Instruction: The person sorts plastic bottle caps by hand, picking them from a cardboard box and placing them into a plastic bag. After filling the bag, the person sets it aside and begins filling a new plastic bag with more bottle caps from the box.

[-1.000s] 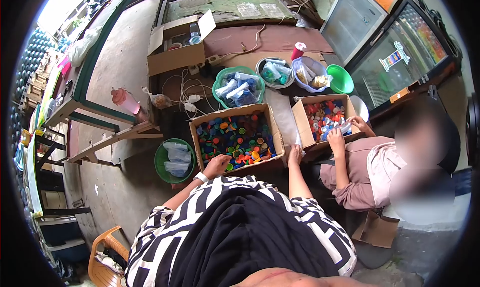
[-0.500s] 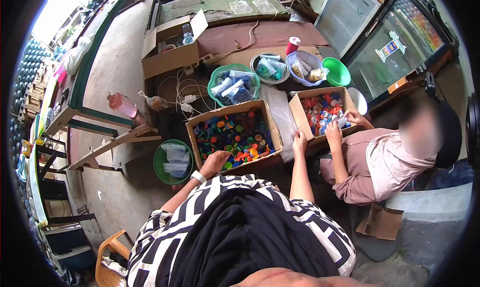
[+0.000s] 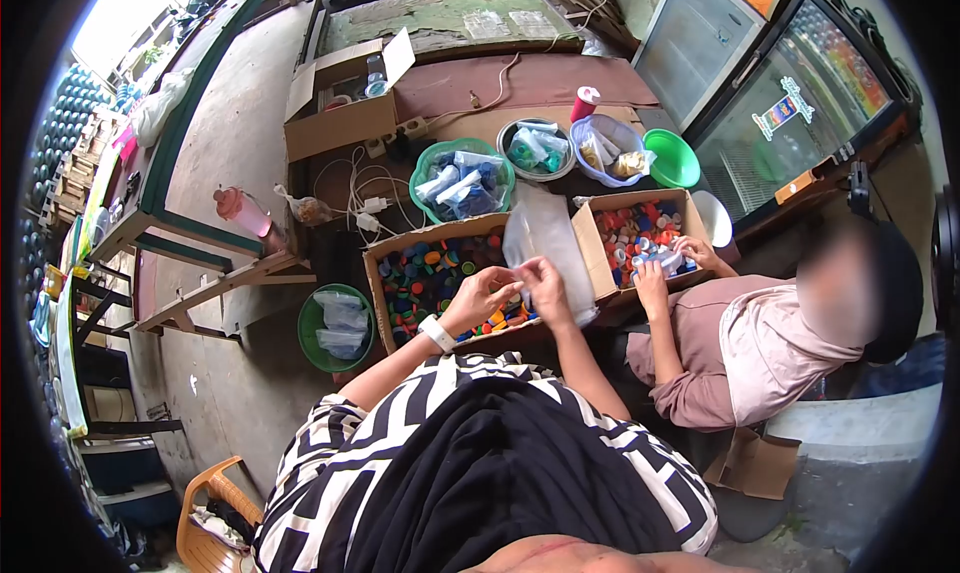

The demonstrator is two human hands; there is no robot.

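My left hand (image 3: pixel 482 299), with a white watch band on its wrist, is closed in a pinch above a cardboard box (image 3: pixel 374 291) of colourful plastic bottle caps (image 3: pixel 432 265). Close to its fingertips, my right hand (image 3: pixel 546 291) is closed too, fingers bent. What they pinch, if anything, is too small or see-through to make out. Just behind the fingers lies clear plastic sheeting or bags (image 3: pixel 548 235), between this box and a second cardboard box (image 3: pixel 598 263) with red, white and blue caps.
At my right a co-worker (image 3: pixel 690 343) has both hands at the second box. Beyond the boxes stand a teal basin (image 3: pixel 420 178) with filled bags, a lilac basin (image 3: pixel 632 133) and a green bowl (image 3: pixel 684 155). A green basket (image 3: pixel 306 335) with bags sits left on the floor.
My left hand has risen from the caps and moved right. My right hand has left the plastic's near end and moved left, so the two now meet over the box.
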